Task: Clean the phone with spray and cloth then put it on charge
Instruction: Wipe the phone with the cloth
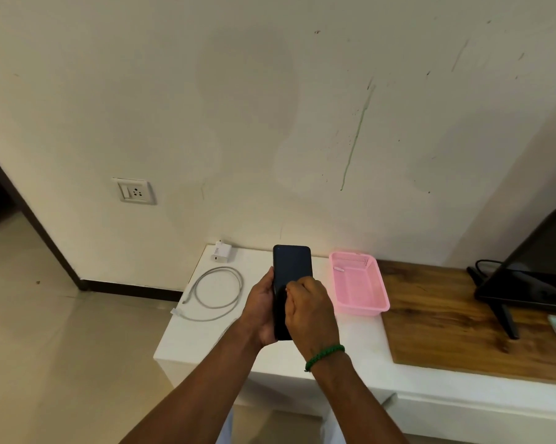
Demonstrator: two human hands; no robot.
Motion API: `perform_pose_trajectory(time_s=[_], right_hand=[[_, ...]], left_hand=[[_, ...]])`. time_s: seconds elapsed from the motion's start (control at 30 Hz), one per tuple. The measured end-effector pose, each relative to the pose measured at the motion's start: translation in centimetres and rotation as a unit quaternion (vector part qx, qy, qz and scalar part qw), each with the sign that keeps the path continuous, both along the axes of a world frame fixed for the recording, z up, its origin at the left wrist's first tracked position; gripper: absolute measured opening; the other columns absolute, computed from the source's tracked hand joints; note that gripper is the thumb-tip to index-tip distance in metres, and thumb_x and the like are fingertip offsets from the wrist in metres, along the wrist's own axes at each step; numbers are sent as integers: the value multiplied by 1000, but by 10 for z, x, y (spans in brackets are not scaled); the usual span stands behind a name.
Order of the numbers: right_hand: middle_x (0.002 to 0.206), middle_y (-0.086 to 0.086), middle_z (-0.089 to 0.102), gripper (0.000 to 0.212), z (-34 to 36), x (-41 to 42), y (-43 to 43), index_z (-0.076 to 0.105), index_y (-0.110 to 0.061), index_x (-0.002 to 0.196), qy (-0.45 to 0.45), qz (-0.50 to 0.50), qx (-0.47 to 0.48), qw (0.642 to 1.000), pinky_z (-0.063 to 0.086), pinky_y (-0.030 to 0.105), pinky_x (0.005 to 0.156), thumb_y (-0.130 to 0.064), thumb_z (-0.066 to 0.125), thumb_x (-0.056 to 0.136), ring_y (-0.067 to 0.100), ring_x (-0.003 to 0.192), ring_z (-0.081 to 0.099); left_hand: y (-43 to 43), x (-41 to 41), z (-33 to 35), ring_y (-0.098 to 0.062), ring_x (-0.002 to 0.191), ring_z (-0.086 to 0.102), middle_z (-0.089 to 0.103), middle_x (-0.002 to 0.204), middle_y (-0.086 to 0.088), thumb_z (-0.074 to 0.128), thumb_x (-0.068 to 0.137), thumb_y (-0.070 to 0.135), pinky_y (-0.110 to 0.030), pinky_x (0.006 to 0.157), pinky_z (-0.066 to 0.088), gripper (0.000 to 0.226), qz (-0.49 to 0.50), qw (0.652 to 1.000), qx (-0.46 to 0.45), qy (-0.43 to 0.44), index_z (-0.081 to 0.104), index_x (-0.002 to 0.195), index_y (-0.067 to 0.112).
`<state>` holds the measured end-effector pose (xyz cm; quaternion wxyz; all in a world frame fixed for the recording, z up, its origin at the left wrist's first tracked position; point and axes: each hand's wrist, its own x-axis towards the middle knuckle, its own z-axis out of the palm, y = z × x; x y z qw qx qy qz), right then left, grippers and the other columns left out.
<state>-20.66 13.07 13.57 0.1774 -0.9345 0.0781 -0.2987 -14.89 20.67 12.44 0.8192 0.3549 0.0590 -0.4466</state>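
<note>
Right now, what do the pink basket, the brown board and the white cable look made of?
Pink basket: moulded plastic, matte, judging by its perforated wall. Brown board: wood or wood-look laminate; grain streaks, slight sheen. White cable: probably rubbery plastic sheath, lying in a loose coil.

The black phone (292, 270), screen dark, stands upright at lower centre of the frame. The left hand (262, 310) grips it and the right hand (312, 312) curls over its lower screen. Up and left of it lies the white charger adapter (220, 251). Below that sits the white cable (217, 293), looped, both ends free.
</note>
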Motion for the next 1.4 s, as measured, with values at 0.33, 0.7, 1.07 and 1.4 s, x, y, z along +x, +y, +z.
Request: perform_pose_trajectory(time_s=[0.33, 0.7, 1.07, 1.4], right_hand=[[77, 7, 68, 19, -15, -14, 15, 70, -10, 80, 5, 26, -5, 1000, 59, 30, 63, -17, 80, 66, 19, 64, 66], [70, 12, 62, 7, 5, 4, -31, 63, -3, 73, -20, -20, 35, 999, 55, 35, 55, 0, 64, 78, 25, 60, 59], [76, 11, 67, 5, -8, -12, -20, 67, -5, 79, -18, -4, 1, 1000, 56, 29, 61, -9, 69, 77, 22, 64, 64], [77, 6, 69, 22, -21, -13, 23, 72, -10, 79, 26, 0, -2, 1000, 58, 31, 65, -21, 82, 63, 20, 65, 66]], left_hand=[[2, 0, 0, -35, 97, 61, 62, 116, -21, 32, 95, 58, -41, 84, 52, 68, 10, 1000, -19, -13, 55, 132, 6], [-4, 4, -2, -26, 76, 66, 72, 88, -9, 36, 92, 59, -40, 84, 49, 60, 4, 999, 42, -20, 78, 83, 16], [-2, 4, -3, -27, 81, 65, 70, 97, -13, 35, 92, 60, -40, 83, 49, 62, 7, 999, 20, -29, 74, 98, 12], [-3, -1, -4, -35, 97, 61, 63, 115, -20, 34, 94, 58, -44, 86, 48, 68, 4, 999, -36, -24, 56, 130, 5]])
